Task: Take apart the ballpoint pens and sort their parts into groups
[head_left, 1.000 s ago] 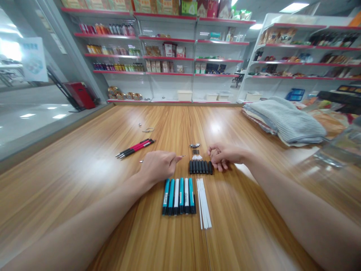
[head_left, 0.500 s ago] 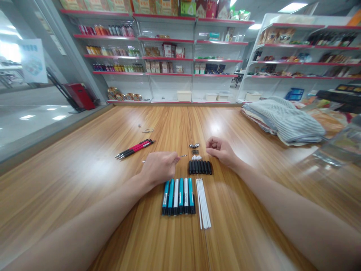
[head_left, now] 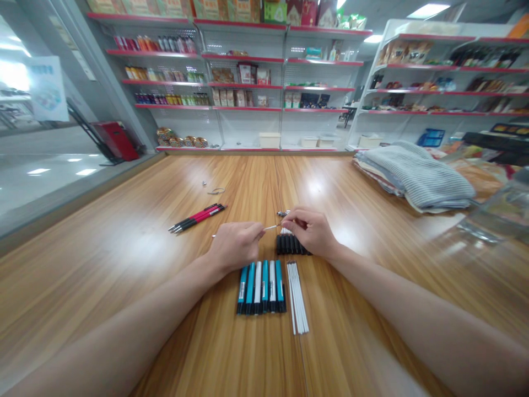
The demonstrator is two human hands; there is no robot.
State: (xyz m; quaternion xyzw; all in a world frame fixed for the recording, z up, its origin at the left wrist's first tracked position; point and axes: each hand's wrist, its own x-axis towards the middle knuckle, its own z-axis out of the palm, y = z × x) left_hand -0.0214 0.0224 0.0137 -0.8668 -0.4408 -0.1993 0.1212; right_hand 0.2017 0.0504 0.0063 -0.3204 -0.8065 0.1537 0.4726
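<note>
My left hand [head_left: 237,242] is closed around a thin white pen refill [head_left: 270,227], which points right. At the refill's far end my right hand [head_left: 309,229] pinches with thumb and forefinger; any small part between those fingertips is too small to make out. Partly under the right hand lie a row of black pen grips [head_left: 285,244], small white pieces [head_left: 285,231] and small silver pieces [head_left: 282,213]. Nearer me is a row of blue and white pen barrels [head_left: 265,284] with black ends. Beside them lies a bundle of white refills [head_left: 298,300].
Red and black pens [head_left: 198,218] lie to the left, with a small loop [head_left: 216,191] and a tiny metal bit [head_left: 204,183] beyond them. Folded cloths [head_left: 417,176] and a clear container [head_left: 491,215] occupy the right. Stocked shelves [head_left: 243,82] stand behind the table.
My right hand has moved left and slightly down, and its fingertips now meet the refill's end. More white refill shows beyond my left fingers. The left hand stays nearly in place.
</note>
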